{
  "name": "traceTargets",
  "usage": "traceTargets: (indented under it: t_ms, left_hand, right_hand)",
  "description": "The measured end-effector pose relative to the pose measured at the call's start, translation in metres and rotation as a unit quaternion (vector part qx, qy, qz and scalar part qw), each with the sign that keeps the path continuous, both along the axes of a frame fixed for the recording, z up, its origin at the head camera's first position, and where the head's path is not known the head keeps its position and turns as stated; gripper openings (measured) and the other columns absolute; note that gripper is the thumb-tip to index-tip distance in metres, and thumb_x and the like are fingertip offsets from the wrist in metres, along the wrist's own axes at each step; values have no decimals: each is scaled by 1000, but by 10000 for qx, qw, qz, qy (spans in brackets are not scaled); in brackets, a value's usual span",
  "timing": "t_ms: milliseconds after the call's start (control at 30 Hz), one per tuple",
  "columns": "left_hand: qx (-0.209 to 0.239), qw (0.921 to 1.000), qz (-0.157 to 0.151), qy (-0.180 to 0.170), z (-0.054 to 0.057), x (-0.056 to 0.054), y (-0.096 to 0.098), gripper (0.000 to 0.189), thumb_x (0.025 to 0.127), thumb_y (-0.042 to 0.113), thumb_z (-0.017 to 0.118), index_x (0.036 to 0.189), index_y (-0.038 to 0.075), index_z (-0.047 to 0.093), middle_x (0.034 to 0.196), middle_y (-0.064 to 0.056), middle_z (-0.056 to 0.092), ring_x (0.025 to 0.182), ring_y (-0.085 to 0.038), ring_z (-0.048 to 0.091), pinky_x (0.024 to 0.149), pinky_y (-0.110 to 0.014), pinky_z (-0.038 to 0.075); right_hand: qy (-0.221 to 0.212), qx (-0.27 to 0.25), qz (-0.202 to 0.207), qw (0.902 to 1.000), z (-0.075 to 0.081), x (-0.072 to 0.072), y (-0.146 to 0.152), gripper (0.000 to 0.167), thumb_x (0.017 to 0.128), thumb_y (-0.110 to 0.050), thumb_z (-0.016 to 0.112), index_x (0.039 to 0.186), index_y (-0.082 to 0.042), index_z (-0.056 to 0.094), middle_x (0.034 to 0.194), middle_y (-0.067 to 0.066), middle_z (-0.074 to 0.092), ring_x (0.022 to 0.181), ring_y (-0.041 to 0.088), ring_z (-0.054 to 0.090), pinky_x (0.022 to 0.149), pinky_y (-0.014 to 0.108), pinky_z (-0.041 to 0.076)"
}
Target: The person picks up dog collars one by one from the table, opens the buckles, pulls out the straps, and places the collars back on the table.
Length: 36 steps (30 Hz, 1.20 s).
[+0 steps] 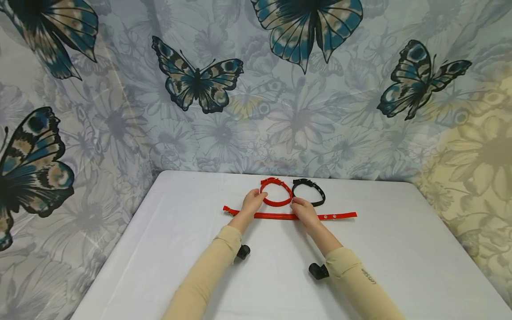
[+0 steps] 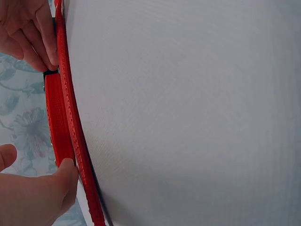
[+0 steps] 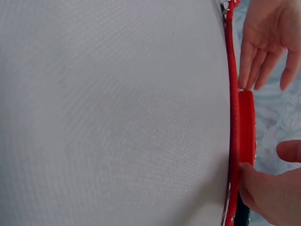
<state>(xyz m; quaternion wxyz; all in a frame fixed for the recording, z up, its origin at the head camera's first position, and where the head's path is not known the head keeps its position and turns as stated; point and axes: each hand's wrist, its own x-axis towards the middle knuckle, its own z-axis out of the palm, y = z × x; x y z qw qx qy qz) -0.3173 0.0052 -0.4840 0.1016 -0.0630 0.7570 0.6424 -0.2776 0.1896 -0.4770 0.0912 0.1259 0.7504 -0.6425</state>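
A red collar (image 1: pixel 277 204), buckled into a ring, stands on the white table between my hands. Fingers of my left hand (image 1: pixel 252 203) touch its left side. At its right side my right hand (image 1: pixel 306 212) rests its fingertips, where it meets a black collar (image 1: pixel 322 195), also buckled into a ring. Nearer to me, a second red collar (image 1: pixel 276 216) lies stretched out straight, passing under both hands. The right wrist view shows the left hand's fingers (image 3: pixel 254 66) extended against the red ring; the left wrist view shows the right hand's fingers (image 2: pixel 44 42) likewise extended.
The white table (image 1: pixel 192 195) ends just behind the two rings, against a butterfly-patterned cloth (image 1: pixel 256 138). Small black devices on the wrists, one at the left (image 1: pixel 243 252) and one at the right (image 1: pixel 318 271), hang over the tabletop.
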Motion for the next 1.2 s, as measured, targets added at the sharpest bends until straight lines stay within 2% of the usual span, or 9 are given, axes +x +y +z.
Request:
traceTargets:
  t_ms: [267,567,800,1033,1200]
  left_hand:
    - [-5,10000,14,41,-5,-3,3,58,97,26,56,145,-5,39,146,-21,43,135,-32,41,111,-41,34]
    - [-18,9995,305,46,-5,-2,7,54,97,21,57,143,-4,43,142,-20,47,129,-31,46,107,-41,40]
    - [289,9971,683,-152,-2,2,10,54,95,15,61,142,-2,44,136,-20,50,112,-28,57,91,-34,53]
    - [755,9919,942,-394,0,4,9,55,93,12,64,140,-6,43,130,-21,53,81,-18,67,76,-23,56]
    - [1058,9881,1011,-483,-1,5,9,50,90,9,67,135,-6,49,130,-22,54,78,-16,69,75,-24,57]
  right_hand:
    - [55,121,19,9999,-3,-1,-2,54,98,-10,48,148,4,33,150,22,36,130,33,43,111,43,33]
    - [112,-114,45,9999,-3,0,-3,52,99,-8,48,147,6,34,146,26,40,126,34,44,110,44,35]
    - [36,-459,-14,9989,-2,1,-5,54,98,-6,48,147,6,33,146,25,39,129,34,44,110,40,35]
    - [39,-556,2,9984,-3,2,-6,53,98,-6,49,147,7,34,143,25,43,124,29,48,109,37,38]
    - [58,-660,-63,9978,-3,2,-4,53,97,-5,50,147,6,35,145,22,41,120,26,50,107,35,39]
